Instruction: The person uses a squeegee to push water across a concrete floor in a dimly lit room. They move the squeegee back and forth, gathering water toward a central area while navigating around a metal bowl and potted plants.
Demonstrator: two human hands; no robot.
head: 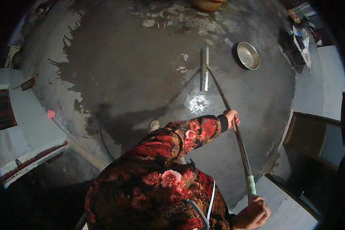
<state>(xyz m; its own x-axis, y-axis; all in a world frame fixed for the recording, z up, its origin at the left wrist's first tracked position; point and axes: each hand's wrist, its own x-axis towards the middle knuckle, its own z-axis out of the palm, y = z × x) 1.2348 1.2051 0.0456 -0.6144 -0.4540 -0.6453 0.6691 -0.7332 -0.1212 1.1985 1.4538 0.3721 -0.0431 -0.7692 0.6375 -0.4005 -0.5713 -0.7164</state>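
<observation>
A floor squeegee slants out over a wet concrete floor (126, 57). Its long pole (242, 149) is gripped partway along by my left hand (232, 118), whose arm reaches across my front in a flowered sleeve. My right hand (254, 214) closes around the pole's near end, just behind a pale green grip section (250, 184). At the far end the straight, light-coloured squeegee head (207, 77) lies on or just above the floor; I cannot tell which. To the right of the head is a round metal basin (248, 56).
Dark wetness with a ragged edge spreads over the left floor. A pink object (51, 114) sits by the left wall, near a thin hose or cord. A large round brown pot (208, 5) stands at the far edge. Cluttered items (302, 46) line the right wall, near a doorway (304, 132).
</observation>
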